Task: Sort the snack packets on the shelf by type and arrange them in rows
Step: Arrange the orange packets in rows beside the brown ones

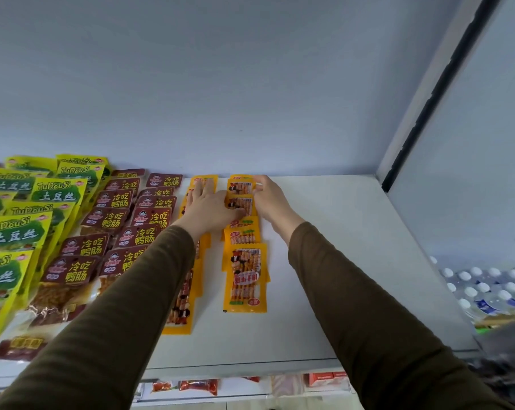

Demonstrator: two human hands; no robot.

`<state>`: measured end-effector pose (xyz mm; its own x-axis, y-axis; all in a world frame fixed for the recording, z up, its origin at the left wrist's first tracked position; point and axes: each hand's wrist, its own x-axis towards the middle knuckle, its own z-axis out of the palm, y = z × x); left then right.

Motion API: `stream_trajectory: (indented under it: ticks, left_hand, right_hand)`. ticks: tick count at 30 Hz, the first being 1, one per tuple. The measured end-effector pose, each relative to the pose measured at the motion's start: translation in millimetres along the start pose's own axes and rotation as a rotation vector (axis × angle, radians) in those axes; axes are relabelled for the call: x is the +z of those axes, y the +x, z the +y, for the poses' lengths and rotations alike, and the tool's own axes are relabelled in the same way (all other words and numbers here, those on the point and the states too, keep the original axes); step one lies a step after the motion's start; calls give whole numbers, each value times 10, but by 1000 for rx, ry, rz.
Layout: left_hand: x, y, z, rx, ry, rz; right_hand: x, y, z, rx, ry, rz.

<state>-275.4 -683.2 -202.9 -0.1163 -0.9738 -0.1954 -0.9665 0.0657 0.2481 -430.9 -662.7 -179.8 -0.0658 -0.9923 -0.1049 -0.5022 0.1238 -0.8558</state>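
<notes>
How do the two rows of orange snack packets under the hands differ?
The right-hand row of orange snack packets lies fully in view, packets overlapping up to the back wall; the left-hand row of orange snack packets is largely hidden by the brown sleeve.

The left hand rests flat across the left-hand row, while the right hand touches the right-hand row's far packets with its fingers.

Both run front to back on the white shelf.

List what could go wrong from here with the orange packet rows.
1. The left hand lies flat across the left orange row while reaching to the right orange row; it may drag those overlapped packets askew.
2. The right hand pinches the rearmost packet by its edge; shifting it could disturb the packets overlapped with it.
</notes>
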Motion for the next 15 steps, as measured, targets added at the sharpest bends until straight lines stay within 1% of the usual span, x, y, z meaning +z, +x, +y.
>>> stream_trajectory:
  ticks: [5, 8, 9, 12, 13, 14, 15]
  left_hand:
    - [-31, -55, -49, 35, 70, 20]
    - [-67, -138, -13, 34, 73, -32]
    - [-93, -178, 2, 54, 95, -21]
    - [-163, -430, -78, 93, 57, 148]
    - [-165, -554, -127, 116, 89, 189]
    - [-143, -692, -143, 142, 152, 203]
    - [-105, -816, -131, 156, 231, 181]
  right_hand:
    - [-37, -61, 55, 13, -78, -34]
    - [-31, -143, 71, -7, -82, -65]
    - [-45, -176, 70, -13, -83, -66]
    - [-144, -287, 128, -18, -98, -38]
    - [-180, -339, 168, -3, -93, -33]
    - [-201, -404, 210, 18, -77, -36]
    - [-204, -474, 242, 30, -59, -47]
